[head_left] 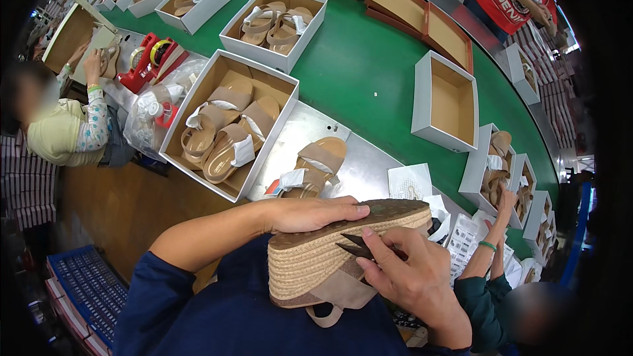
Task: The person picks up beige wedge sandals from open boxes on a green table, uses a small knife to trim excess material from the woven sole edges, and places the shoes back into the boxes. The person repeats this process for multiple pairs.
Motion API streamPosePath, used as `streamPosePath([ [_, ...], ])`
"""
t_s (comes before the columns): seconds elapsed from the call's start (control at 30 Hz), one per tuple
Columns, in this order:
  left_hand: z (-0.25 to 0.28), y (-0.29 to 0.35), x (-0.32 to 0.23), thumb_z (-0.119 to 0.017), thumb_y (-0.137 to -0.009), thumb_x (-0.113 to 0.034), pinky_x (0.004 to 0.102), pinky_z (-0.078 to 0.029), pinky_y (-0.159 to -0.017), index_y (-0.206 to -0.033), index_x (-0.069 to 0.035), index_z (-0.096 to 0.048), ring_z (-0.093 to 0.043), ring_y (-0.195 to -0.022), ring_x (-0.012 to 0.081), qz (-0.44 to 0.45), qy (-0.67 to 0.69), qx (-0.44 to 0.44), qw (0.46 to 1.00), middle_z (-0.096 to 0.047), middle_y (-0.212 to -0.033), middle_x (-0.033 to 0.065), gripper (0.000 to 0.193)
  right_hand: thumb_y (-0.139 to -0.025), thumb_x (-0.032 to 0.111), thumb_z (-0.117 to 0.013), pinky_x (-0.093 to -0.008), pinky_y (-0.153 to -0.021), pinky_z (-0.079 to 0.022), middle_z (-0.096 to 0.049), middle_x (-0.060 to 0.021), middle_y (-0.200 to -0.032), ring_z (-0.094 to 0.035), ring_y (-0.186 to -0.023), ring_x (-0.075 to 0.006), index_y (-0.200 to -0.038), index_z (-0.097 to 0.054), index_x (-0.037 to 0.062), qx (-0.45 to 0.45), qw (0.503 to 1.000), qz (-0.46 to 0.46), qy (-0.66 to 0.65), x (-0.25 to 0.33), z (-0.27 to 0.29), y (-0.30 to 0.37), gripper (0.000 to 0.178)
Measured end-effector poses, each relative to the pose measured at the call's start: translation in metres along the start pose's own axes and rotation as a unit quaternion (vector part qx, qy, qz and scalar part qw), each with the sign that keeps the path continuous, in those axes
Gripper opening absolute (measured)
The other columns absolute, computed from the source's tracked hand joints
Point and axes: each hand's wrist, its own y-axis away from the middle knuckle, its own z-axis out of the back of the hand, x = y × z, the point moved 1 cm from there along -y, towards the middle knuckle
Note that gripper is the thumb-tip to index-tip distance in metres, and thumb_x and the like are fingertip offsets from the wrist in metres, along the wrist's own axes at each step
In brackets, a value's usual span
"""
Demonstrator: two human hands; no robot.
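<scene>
A wedge sandal (308,265) with a woven rope-like side and beige straps lies on its side before my body, its brown sole turned up and away from me. My left hand (306,214) grips it from the far side, thumb lying along the sole's edge. Between the thumb and fingers of my right hand (419,270) is a small black tool with two pointed tips (354,246), held against the woven side near the sole. The rest of that tool is hidden in the fingers. Just beyond, a matching sandal (323,155) with white paper rests on the metal table edge (369,151).
An open box of sandals (290,102) stands at left, with more boxes (316,10) behind it on the green belt (356,59). One empty box (421,109) sits to the right. Red tape dispensers (135,76) are at far left. Co-workers (66,125) work on both sides.
</scene>
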Motion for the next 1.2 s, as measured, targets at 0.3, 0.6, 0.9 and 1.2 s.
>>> streamPosePath([
  [0.3, 0.008, -0.003, 0.0, -0.034, -0.101, -0.06, 0.0283, -0.04, -0.092, -0.136, -0.004, -0.045, -0.05, -0.116, 0.0167, 0.005, 0.014, 0.005, 1.0, -0.054, -0.127, 0.0103, 0.067, -0.068, 0.015, -0.083, -0.0266, -0.049, -0.047, -0.058, -0.0021, -0.087, -0.057, -0.06, -0.0125, -0.112, -0.072, 0.0077, 0.015, 1.0, -0.018, -0.001, -0.004, 0.001, -0.005, 0.046],
  [0.6, 0.009, -0.001, -0.006, -0.035, -0.101, -0.061, 0.0265, -0.04, -0.083, -0.136, -0.005, -0.046, -0.051, -0.107, 0.0147, 0.002, 0.011, 0.002, 1.0, -0.055, -0.123, 0.0084, 0.066, -0.069, 0.016, -0.082, -0.0264, -0.047, -0.046, -0.058, -0.0017, -0.087, -0.056, -0.06, -0.0122, -0.112, -0.072, 0.007, 0.012, 1.0, -0.016, 0.012, -0.005, -0.002, -0.007, 0.045],
  [0.9, 0.013, 0.002, 0.0, -0.038, -0.099, -0.061, 0.0307, -0.041, -0.094, -0.142, -0.001, -0.041, -0.047, -0.12, 0.0181, -0.016, 0.048, -0.028, 0.998, -0.05, -0.135, 0.0115, 0.074, -0.077, 0.014, -0.078, -0.0259, -0.053, -0.045, -0.056, -0.0064, -0.091, -0.056, -0.065, -0.0148, -0.116, -0.069, 0.0033, -0.031, 0.994, -0.048, -0.089, -0.01, 0.008, 0.0, 0.042],
  [1.2, 0.009, 0.007, 0.001, -0.076, -0.082, -0.004, 0.0348, -0.047, -0.101, -0.134, 0.002, -0.044, -0.056, -0.118, 0.0197, -0.382, 0.264, -0.356, 0.811, -0.058, -0.125, 0.0122, 0.061, -0.092, 0.024, -0.068, -0.0201, -0.069, -0.037, -0.05, 0.0003, -0.094, -0.045, -0.077, -0.0061, -0.136, -0.045, -0.0047, -0.371, 0.739, -0.293, -0.481, -0.01, -0.061, 0.021, 0.057],
])
